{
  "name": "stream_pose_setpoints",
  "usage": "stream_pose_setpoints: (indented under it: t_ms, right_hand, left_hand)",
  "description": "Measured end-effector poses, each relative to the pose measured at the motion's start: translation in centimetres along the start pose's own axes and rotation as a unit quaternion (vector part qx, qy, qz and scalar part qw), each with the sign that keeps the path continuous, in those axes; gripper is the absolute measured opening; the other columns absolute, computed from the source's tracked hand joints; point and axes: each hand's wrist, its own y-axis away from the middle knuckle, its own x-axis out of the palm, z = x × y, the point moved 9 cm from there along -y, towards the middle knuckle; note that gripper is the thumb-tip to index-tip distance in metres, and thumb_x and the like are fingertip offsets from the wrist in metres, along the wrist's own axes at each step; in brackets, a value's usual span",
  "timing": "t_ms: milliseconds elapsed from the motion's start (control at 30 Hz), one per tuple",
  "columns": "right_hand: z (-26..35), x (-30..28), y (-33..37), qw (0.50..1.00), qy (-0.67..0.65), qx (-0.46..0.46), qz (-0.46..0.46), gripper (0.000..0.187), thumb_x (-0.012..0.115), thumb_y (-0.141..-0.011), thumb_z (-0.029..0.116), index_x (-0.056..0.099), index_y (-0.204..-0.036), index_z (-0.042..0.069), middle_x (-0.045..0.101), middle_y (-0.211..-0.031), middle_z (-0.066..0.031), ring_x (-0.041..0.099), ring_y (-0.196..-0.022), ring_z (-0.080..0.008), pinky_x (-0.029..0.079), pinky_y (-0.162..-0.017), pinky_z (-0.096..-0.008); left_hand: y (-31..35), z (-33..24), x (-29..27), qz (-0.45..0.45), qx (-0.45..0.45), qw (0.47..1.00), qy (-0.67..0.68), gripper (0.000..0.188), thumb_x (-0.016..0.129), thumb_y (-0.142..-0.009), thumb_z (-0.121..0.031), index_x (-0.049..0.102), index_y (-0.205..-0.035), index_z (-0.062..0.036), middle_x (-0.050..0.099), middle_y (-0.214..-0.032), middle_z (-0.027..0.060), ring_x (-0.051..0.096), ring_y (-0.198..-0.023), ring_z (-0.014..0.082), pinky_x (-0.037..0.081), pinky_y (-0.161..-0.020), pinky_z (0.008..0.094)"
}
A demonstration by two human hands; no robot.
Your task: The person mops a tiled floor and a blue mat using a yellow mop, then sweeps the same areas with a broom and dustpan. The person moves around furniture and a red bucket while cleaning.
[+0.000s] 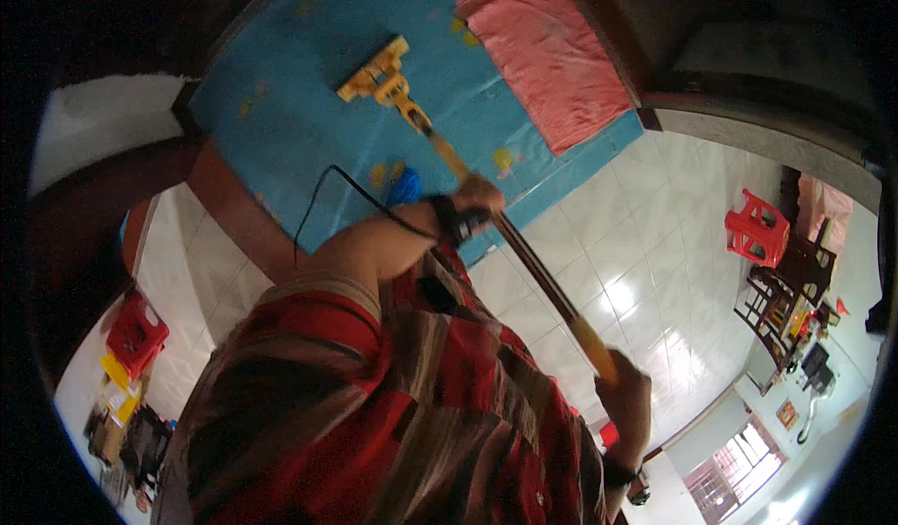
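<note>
Grasping the sponge mop (524,248) by the yellow grip (589,340) at its upper end, the right hand (627,397) was beside the striped shirt (421,403). Farther down the mop's shaft, the left hand (479,197) was wrapped around it, a black strap (458,222) on that wrist. The mop looked light, with a thin, stiff shaft and most of its weight probably toward the head. The smooth dark stretch of shaft seemed likely to slip in wet fingers, so the yellow grip and the place under the left hand, set well apart, made the surest holds. Past the left hand, the hinged yellow linkage (402,104) looked apt to pinch and was better left alone. Beyond it, the mop's yellow head (374,71) lay on or just over the blue floral covering (304,142); blur left contact uncertain. Its pad, if sponge, would have yielded softly when pressed, and only the linkage seemed at all fragile. To the right of the mop's head lay a pink cloth (554,62). Right of the shaft, past the covering's edge, spread the pale tiled floor (608,221), and farthest to the right of the mop stood a red plastic stool (760,226) and a dark wooden chair (774,305).
</note>
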Motion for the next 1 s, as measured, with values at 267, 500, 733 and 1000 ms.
stream_pose_setpoints:
  t_ms: [267,500,733,1000]
  right_hand:
    - [-4.1,-5.5,16.3,0.991,0.098,0.021,-0.087,0.016,0.064,-0.066,0.008,0.064,-0.082,0.003,0.057,-0.061,-0.0087,0.052,-0.051,-0.0192,0.042,-0.044,-0.0286]
    - [-7.5,-1.1,10.3,0.981,-0.028,0.189,-0.017,0.021,0.060,-0.064,0.003,0.061,-0.084,0.002,0.061,-0.072,-0.0171,0.062,-0.067,-0.0308,0.048,-0.058,-0.0353]
    - [-5.3,-3.3,-3.8,0.992,-0.004,-0.009,-0.128,0.027,0.059,-0.070,0.010,0.061,-0.097,0.010,0.062,-0.074,-0.0151,0.062,-0.068,-0.0310,0.049,-0.059,-0.0362]
    - [-19.0,1.8,-0.8,0.998,-0.055,-0.011,-0.039,0.031,0.056,-0.072,0.008,0.056,-0.103,0.010,0.060,-0.074,-0.0155,0.060,-0.070,-0.0339,0.048,-0.059,-0.0397]
  left_hand:
    - [2.0,-24.7,6.9,0.259,0.259,0.851,0.376,0.021,0.067,-0.064,-0.025,0.052,-0.054,-0.0123,0.050,-0.055,0.0074,0.049,-0.050,0.0247,0.039,-0.046,0.0435]
    - [-1.7,-14.0,1.7,0.247,0.110,0.954,0.130,0.017,0.066,-0.060,-0.022,0.057,-0.058,-0.0084,0.055,-0.059,0.0112,0.056,-0.060,0.0309,0.042,-0.055,0.0437]
    - [-9.6,-3.0,-3.7,0.075,0.067,0.995,-0.027,0.024,0.064,-0.067,-0.026,0.056,-0.059,-0.0053,0.055,-0.060,0.0136,0.057,-0.063,0.0324,0.044,-0.058,0.0449]
    - [-10.4,-10.9,8.1,0.291,0.056,0.945,-0.139,0.015,0.067,-0.063,-0.022,0.062,-0.062,-0.0075,0.059,-0.062,0.0127,0.059,-0.065,0.0314,0.046,-0.058,0.0450]
